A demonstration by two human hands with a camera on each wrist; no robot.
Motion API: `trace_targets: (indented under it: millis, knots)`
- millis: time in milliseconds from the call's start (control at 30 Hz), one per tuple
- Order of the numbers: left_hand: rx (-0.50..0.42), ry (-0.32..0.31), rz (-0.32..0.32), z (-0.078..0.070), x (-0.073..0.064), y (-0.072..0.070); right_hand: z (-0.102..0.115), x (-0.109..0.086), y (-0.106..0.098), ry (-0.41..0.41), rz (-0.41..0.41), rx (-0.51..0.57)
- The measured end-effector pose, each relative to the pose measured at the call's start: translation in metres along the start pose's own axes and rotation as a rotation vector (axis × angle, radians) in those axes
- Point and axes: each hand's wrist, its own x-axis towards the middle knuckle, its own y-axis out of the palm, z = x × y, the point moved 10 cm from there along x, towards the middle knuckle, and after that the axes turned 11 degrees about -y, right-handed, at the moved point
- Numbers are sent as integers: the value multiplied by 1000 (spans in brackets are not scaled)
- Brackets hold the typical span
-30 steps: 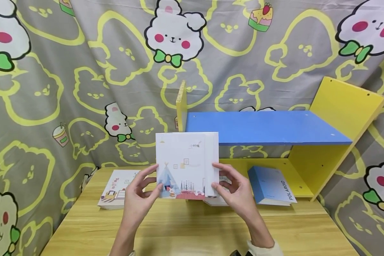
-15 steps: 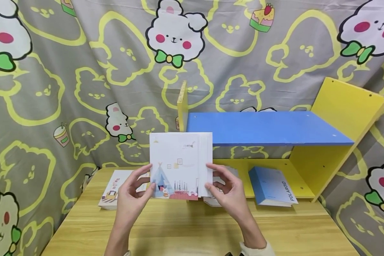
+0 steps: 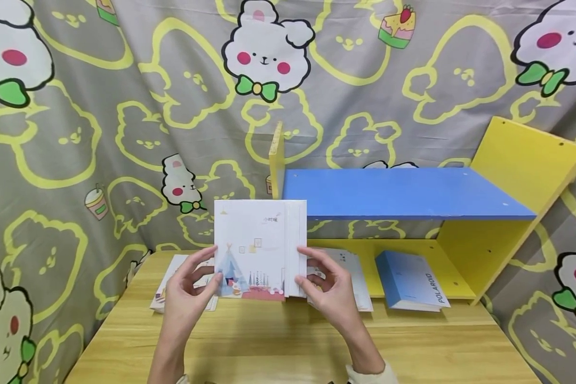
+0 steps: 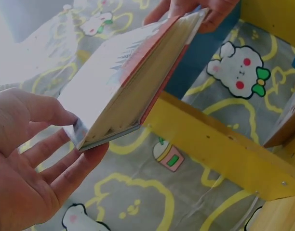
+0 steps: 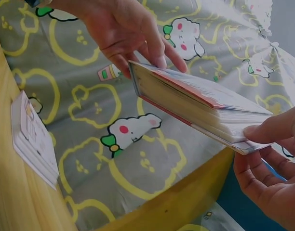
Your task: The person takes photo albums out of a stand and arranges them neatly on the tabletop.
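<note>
In the head view a thick, white, square book [image 3: 252, 229] is held upright above the table, its cover printed with a blue tent. My left hand [image 3: 186, 285] pinches its left edge, thumb in front and fingers behind. On the opposite edge my right hand [image 3: 333, 285] pinches it the same way. The left wrist view shows the book's page block [image 4: 138, 91] along the bottom, between white and red cover edges. Seen from the right wrist, the front cover [image 5: 195, 89] stands slightly apart from the pages [image 5: 234, 122] near the right thumb.
Behind stands a yellow and blue shelf unit [image 3: 408, 192]. A blue POLAROID book [image 3: 413, 282] lies partly on its lower board, with a pale book [image 3: 352, 272] beside it, partly hidden. At the left lies another white book [image 3: 173, 266] on the wooden table [image 3: 269, 346]. A patterned curtain [image 3: 139, 53] hangs behind.
Both hands have carried the book to the left in the head view. More of the pale book behind my right hand now shows, and less of the white book at the left.
</note>
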Motion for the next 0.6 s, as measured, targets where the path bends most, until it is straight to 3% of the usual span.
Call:
trace_targets:
  millis: [233,600]
  knots:
    - [-34,-30,4,5,1,-14,-5,1,14,28,2,12]
    - [-34,-1,5,5,2,-29,-12,1,30,47,-19,44]
